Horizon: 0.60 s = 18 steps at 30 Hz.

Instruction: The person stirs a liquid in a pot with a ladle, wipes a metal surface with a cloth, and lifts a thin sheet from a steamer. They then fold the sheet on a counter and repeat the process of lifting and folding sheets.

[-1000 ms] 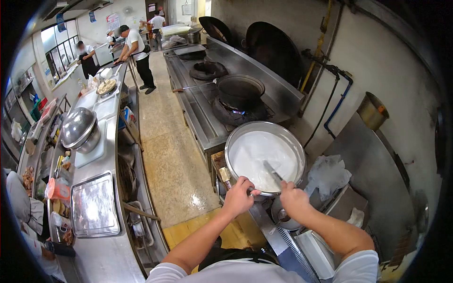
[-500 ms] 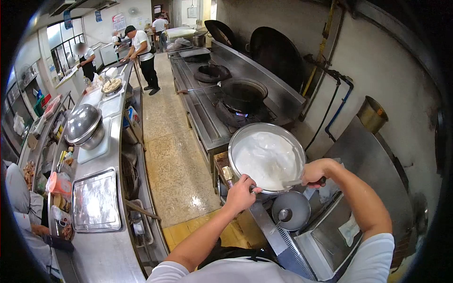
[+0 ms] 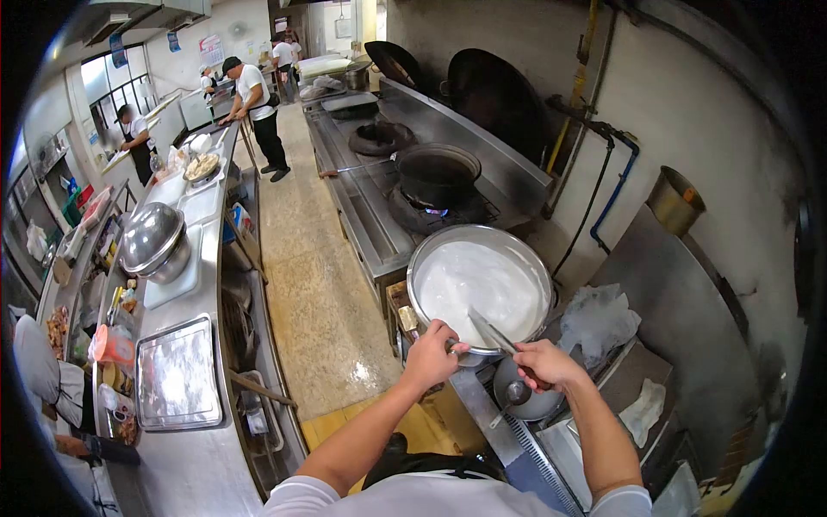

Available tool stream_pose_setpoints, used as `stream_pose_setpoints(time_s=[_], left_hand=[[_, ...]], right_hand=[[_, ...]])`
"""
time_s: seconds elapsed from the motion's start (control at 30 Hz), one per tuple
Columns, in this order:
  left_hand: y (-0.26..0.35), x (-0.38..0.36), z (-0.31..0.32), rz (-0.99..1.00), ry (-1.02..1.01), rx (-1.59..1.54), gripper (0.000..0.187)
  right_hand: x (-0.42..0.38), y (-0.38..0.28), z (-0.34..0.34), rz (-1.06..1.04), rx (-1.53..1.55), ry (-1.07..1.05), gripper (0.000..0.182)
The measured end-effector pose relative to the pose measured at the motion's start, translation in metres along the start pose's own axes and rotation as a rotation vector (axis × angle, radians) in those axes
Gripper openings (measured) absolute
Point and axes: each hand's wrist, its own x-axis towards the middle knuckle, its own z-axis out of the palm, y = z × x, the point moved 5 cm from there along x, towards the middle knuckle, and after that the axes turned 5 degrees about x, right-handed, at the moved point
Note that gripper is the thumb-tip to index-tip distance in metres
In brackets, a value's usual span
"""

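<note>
Commercial kitchen: burner-lit stove [image 3: 379,220], woks [image 3: 498,105].

Left hand [image 3: 433,355], right hand [image 3: 550,365] apparently curled

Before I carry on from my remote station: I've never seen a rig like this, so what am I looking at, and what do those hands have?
There is no machine here: a person works with two bare hands, and one camera on their head looks forward and down, giving every picture. The right hand holds a metal-bladed tool, its tip in the white mixture in a big steel bowl. The left hand has its fingers curled at the near rim. Beyond the bowl, a dark pan sits over a flame on the stove. On the left counter lie a metal tray and a domed steel vessel. Other people stand farther back.
</note>
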Motion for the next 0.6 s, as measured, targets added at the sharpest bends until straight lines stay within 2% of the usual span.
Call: stream_pose_setpoints(time_s=[0.1,0.17,0.2,0.5,0.6], left_hand=[[0.002,0.0,-0.001,-0.003,-0.012,0.013,0.031],[0.005,0.001,-0.003,-0.006,-0.02,0.019,0.031],[0.005,0.0,-0.003,-0.007,-0.021,0.021,0.031],[0.0,0.002,0.003,0.002,-0.031,0.027,0.031],[0.0,0.002,0.003,-0.005,-0.041,0.021,0.03]], right_hand=[[-0.004,0.018,0.0,-0.047,0.06,0.015,0.025],[-0.006,0.029,-0.002,-0.069,0.092,0.036,0.038],[-0.01,0.031,-0.002,-0.059,0.108,0.014,0.052],[-0.04,0.059,0.004,-0.204,0.187,0.09,0.056],[-0.043,0.073,0.004,-0.239,0.112,0.166,0.055]])
